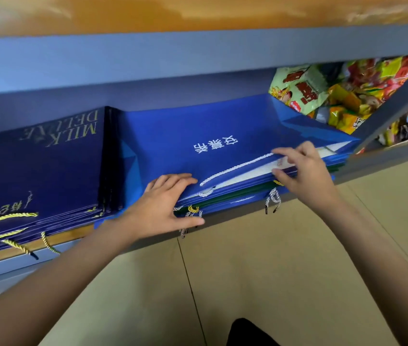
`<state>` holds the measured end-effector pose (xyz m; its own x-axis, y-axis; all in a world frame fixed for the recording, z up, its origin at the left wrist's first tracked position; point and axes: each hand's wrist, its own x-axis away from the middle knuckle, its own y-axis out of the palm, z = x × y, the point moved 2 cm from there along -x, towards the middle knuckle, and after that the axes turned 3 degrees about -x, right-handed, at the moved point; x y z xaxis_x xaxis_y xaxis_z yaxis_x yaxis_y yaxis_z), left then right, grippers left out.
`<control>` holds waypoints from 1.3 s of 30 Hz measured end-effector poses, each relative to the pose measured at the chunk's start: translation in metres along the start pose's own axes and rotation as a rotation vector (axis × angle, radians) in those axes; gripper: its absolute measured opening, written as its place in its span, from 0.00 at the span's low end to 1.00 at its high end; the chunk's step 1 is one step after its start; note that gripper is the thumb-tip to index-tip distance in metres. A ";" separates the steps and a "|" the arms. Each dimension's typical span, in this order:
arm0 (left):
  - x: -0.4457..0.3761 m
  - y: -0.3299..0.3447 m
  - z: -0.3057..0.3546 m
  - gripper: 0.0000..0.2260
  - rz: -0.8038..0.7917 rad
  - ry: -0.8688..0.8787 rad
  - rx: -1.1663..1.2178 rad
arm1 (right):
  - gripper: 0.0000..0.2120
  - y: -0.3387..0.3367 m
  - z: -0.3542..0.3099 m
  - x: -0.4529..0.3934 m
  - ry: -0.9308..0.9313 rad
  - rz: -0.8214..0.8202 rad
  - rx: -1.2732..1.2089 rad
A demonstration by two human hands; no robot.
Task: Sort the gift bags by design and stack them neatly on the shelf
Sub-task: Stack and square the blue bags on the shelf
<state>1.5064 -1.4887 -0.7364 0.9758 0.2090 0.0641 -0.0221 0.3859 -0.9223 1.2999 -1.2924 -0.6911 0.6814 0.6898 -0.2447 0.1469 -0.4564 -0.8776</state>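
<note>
A stack of bright blue gift bags (198, 136) with white characters and white rope handles lies flat on the shelf, its top bag slightly lifted at the mouth. A green bag edge (223, 196) shows lower in that stack. To the left lies a stack of dark navy bags (48, 166) with gold lettering and yellow rope handles. My left hand (165, 206) holds the front left edge of the blue stack, fingers on top and thumb below. My right hand (302, 171) pinches the top bag's open edge at the front right.
The grey-blue metal shelf (248, 216) has a wooden board above and a diagonal brace (395, 106) at the right. Colourful snack packets (342, 91) pile behind the blue stack at the right. Beige floor tiles (248, 283) lie below.
</note>
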 end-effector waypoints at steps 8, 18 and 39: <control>-0.010 0.005 0.003 0.35 -0.007 -0.048 -0.116 | 0.37 0.002 0.014 -0.005 -0.158 -0.323 0.346; -0.012 0.011 0.017 0.21 0.265 0.123 -0.407 | 0.30 0.003 0.026 -0.026 -0.508 -0.274 0.477; -0.010 0.005 -0.003 0.47 -0.043 0.006 -0.228 | 0.38 0.029 -0.012 -0.018 -0.411 -0.334 0.073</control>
<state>1.4968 -1.4912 -0.7431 0.9761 0.1909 0.1037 0.0687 0.1816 -0.9810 1.3006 -1.3252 -0.7074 0.2670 0.9607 -0.0756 0.2470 -0.1441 -0.9582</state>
